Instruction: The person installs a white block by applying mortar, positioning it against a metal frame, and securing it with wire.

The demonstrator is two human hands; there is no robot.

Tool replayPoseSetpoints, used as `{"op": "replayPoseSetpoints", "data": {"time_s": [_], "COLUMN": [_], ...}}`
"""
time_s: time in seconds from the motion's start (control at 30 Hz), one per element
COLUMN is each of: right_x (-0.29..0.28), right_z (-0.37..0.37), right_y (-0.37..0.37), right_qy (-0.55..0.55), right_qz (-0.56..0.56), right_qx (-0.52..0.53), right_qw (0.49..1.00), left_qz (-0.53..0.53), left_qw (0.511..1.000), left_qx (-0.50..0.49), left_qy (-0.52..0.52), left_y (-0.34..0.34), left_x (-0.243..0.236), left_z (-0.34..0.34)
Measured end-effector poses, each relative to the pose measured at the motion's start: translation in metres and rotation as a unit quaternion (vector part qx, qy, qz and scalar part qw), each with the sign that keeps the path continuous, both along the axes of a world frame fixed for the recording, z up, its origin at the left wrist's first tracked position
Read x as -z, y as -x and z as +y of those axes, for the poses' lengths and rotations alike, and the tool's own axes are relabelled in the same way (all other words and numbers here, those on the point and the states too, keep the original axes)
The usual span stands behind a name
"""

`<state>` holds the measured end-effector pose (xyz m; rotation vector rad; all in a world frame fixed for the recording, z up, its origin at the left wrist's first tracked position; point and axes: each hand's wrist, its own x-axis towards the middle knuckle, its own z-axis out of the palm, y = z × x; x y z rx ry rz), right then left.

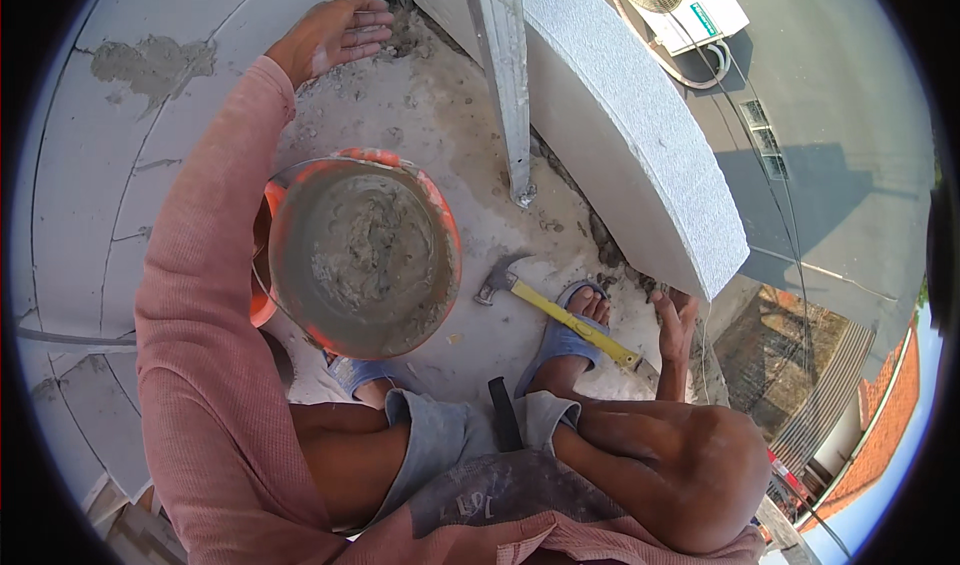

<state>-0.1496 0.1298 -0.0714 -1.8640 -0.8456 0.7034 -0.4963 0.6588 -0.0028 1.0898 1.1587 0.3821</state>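
My left hand [340,37] is stretched out with its fingers extended, low beside the pale block wall [180,20] at the far left. Patches of wet mortar [408,33] lie just past its fingertips. My right hand [676,327] is by the near end of a long white block [640,130], its thumb and fingers apart. Whether its fingertips touch the block I cannot tell. Between my arms stands an orange bucket [452,227] of grey mortar [370,250]. A hammer with a yellow handle [570,320] lies on the floor, partly over my right sandal [568,340].
An upright metal post [505,75] stands against the white block's inner side. Beyond the block there is a drop, with an air conditioner unit [690,0], hanging cables and a corrugated roof [825,395] below. Another orange container [262,305] sits left of the bucket.
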Motion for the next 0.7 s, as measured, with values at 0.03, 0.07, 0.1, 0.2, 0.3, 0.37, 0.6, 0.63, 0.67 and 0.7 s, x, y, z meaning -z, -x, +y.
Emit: {"op": "replayPoseSetpoints", "data": {"time_s": [0.03, 0.07, 0.1, 0.2, 0.3, 0.37, 0.6, 0.63, 0.67, 0.7], "right_x": [0.016, 0.027, 0.025, 0.034, 0.025, 0.013, -0.001, 0.002, 0.003, -0.002], "right_z": [-0.017, -0.024, -0.025, -0.009, 0.000, -0.005, -0.020, -0.016, -0.011, -0.012], "right_y": [-0.009, -0.014, -0.013, -0.006, -0.009, 0.003, 0.041, 0.041, 0.042, 0.044], "right_qy": [-0.011, -0.028, -0.026, -0.105, -0.223, -0.190, -0.033, -0.019, -0.011, 0.001], "right_qz": [0.049, 0.102, 0.100, 0.082, 0.218, 0.206, 0.155, 0.154, 0.156, 0.159], "right_qx": [0.023, 0.039, 0.045, 0.160, 0.289, 0.276, 0.188, 0.183, 0.181, 0.178], "right_qw": [0.999, 0.994, 0.994, 0.978, 0.905, 0.919, 0.969, 0.971, 0.971, 0.971], "left_qz": [-0.003, -0.005, -0.004, -0.005, -0.003, 0.005, 0.042, 0.041, 0.041, 0.037], "left_qw": [1.000, 1.000, 1.000, 1.000, 1.000, 1.000, 0.990, 0.989, 0.988, 0.986], "left_qx": [0.005, 0.012, 0.011, 0.009, -0.005, -0.024, -0.122, -0.129, -0.146, -0.161], "left_qy": [-0.002, 0.000, -0.002, -0.005, -0.004, -0.008, -0.062, -0.065, -0.042, -0.017], "left_y": [-0.006, -0.005, -0.003, 0.002, 0.011, 0.016, 0.005, 0.002, 0.000, -0.005], "left_x": [0.003, 0.000, -0.002, -0.005, -0.008, -0.007, -0.003, 0.003, 0.013, 0.025], "left_z": [-0.002, -0.002, -0.004, -0.005, -0.008, -0.010, 0.001, 0.003, 0.008, 0.012]}}
